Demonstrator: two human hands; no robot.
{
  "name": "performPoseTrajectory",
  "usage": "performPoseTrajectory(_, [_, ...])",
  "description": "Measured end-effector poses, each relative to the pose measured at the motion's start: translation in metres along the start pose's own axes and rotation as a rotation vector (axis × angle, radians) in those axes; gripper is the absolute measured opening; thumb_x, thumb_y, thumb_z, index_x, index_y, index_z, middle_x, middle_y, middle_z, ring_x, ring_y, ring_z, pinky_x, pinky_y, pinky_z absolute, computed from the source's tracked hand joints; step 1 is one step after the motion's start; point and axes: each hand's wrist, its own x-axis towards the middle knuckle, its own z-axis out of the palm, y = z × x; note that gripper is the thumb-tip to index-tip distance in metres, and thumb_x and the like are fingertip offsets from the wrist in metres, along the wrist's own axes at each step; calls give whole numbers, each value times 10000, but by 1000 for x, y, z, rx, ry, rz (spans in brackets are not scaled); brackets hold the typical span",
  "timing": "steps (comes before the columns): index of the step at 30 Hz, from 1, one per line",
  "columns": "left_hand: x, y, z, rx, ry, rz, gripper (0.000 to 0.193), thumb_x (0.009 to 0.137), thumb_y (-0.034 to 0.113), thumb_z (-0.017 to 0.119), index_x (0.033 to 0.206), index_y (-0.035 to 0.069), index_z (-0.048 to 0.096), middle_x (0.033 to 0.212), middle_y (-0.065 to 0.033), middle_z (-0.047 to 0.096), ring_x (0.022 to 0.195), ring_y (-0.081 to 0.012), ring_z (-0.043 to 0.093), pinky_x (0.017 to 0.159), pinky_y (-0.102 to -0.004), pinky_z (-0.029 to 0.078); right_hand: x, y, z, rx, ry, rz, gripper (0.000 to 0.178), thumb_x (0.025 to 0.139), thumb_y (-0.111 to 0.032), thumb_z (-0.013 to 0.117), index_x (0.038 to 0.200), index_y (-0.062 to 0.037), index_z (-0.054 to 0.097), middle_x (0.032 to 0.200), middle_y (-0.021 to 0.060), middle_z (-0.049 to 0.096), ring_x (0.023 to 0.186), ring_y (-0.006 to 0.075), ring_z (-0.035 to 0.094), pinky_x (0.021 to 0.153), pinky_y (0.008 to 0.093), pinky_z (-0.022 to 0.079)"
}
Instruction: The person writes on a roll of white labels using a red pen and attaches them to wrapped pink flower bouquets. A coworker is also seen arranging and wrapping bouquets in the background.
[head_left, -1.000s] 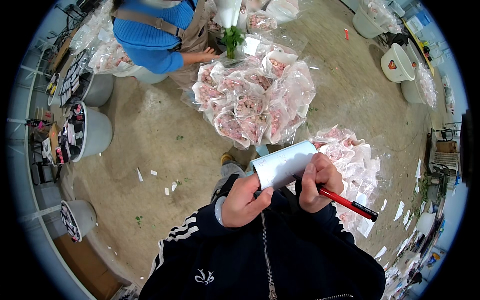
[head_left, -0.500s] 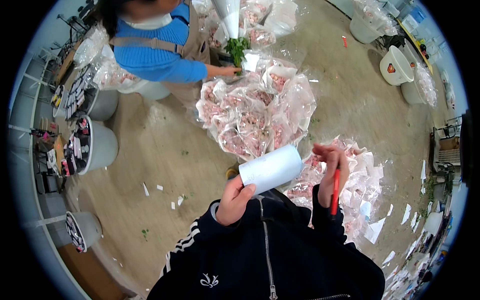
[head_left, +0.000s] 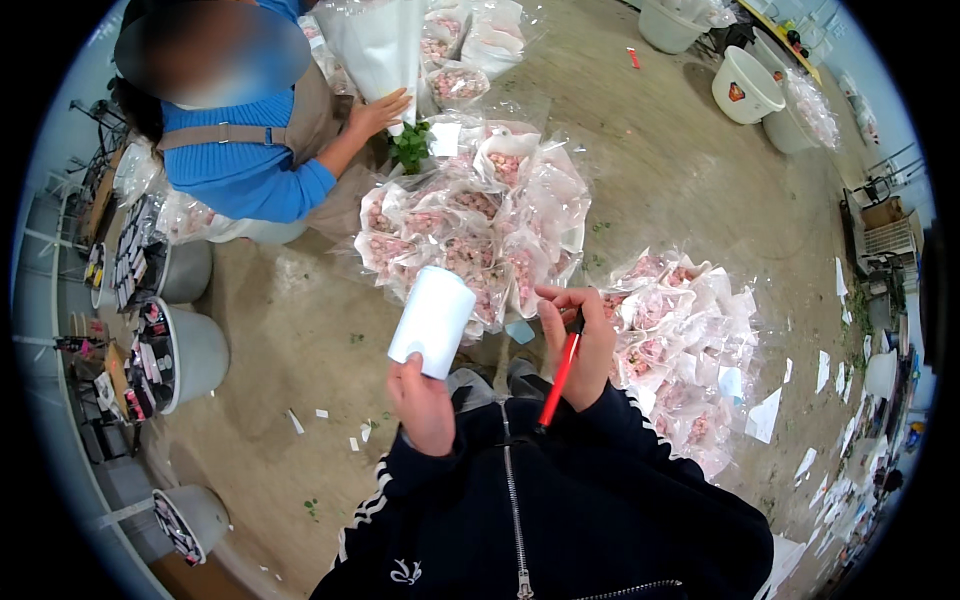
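**Paper roll and red pen held above the floor**

The left hand (head_left: 424,405) has its fingers clenched around a rolled white paper (head_left: 432,320), raised before the chest. The right hand (head_left: 580,340) grips a red pen (head_left: 558,380), tip down. Wrapped pink bouquets (head_left: 470,240) lie on the floor (head_left: 300,330) just beyond; another person's hand (head_left: 380,112) touches a white wrapper (head_left: 385,45).

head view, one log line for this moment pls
left hand: holds white paper roll | right hand: holds red pen | floor: wrapped pink bouquets

White paper roll (head_left: 432,320), red pen (head_left: 557,385)
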Motion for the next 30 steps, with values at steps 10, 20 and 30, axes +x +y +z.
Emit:
performPoseTrajectory(10, [3,2,27,-171,-3,114,304,845,145,362,1064,-58,420,1066,-137,486,1021,-230,452,895,-360,328,-4,1,27,-16,-109,-336,344,592,114,536,884,-33,429,980,98,575,734,235,527,604,285,427])
performPoseTrajectory(20, [4,4,24,-154,-32,17,307,837,158,368,1039,-64,435,1041,-142,497,997,-227,470,862,-362,357,-4,-18,23,77,-241,-358,468,563,105,503,1008,-27,445,1061,104,530,797,217,533,581,282,446])
performPoseTrajectory(30, [3,-2,24,-189,-67,-147,318,834,144,357,1055,-70,441,1011,-137,521,938,-212,514,803,-326,411,-11,-7,23,404,-364,-182,462,783,64,434,1213,-43,302,1065,128,513,788,172,544,646,252,438])
